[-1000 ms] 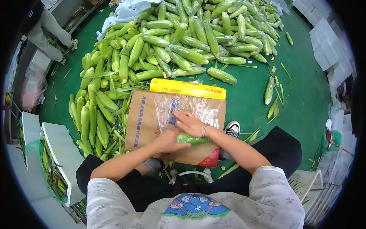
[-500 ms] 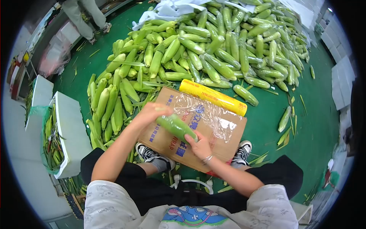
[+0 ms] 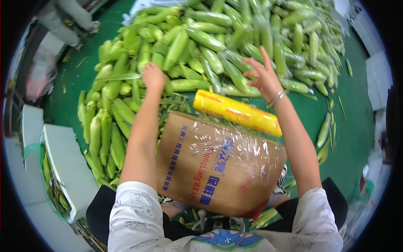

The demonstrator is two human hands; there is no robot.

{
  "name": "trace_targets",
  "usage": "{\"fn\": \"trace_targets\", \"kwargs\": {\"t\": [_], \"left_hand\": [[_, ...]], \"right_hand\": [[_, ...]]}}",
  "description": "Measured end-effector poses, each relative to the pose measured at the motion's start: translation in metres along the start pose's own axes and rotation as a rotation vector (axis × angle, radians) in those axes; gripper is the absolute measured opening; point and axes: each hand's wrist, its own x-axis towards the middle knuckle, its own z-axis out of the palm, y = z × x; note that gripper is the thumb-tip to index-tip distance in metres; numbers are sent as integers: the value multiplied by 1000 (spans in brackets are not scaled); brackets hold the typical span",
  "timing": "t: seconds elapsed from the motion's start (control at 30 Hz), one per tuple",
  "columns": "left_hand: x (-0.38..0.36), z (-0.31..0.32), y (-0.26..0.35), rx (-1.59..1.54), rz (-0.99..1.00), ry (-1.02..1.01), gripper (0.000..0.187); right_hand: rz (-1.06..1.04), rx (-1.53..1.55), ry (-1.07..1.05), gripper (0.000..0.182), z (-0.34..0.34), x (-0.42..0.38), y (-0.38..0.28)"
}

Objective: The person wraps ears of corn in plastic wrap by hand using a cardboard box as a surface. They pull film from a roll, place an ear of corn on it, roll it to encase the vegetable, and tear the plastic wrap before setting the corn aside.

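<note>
At the near edge of the unwrapped ears of corn (image 3: 100,134), my left hand (image 3: 153,77) has its fingers curled on a green ear of corn (image 3: 159,53); the fingertips are partly hidden. My right hand (image 3: 264,77) is held over the near side of the film-wrapped ears of corn (image 3: 239,61), fingers spread and holding nothing. Between my forearms is a brown cardboard box (image 3: 180,168) with blue and red print and clear film stuck on top. A yellow roll of cling film (image 3: 237,113) lies along the box's far edge.
White foam boxes (image 3: 67,155) stand on the left, one holding husks (image 3: 54,180). Loose wrapped ears (image 3: 323,129) and leaf scraps lie on the green floor (image 3: 352,113) to the right. A person's legs (image 3: 75,17) are at the upper left.
The wrapped ear that both hands held over the box has left them. My left hand has reached forward to the unwrapped pile, my right hand forward and right toward the wrapped pile.
</note>
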Motion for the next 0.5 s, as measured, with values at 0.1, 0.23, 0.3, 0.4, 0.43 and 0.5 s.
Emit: {"fn": "trace_targets", "kwargs": {"t": [0.1,0.23,0.3,0.4,0.43,0.5], "left_hand": [[11,12,4,98,-40,68,66],[1,-53,-8,-718,-345,-340,57],[-35,-71,-17,-986,-77,-202,57],[-127,-158,24,-816,591,140,63],[-152,-180,42,-772,725,21,65],[-194,-204,69,-637,957,-192,69]], "right_hand": [[113,-380,29,50,-34,-92,40],[105,-914,63,38,-40,-233,38],[-48,-1157,30,35,-29,-276,48],[-319,-1434,77,27,-40,-301,73],[-405,-1447,170,22,-44,-309,83],[-422,-1393,145,21,-49,-310,89]]}}
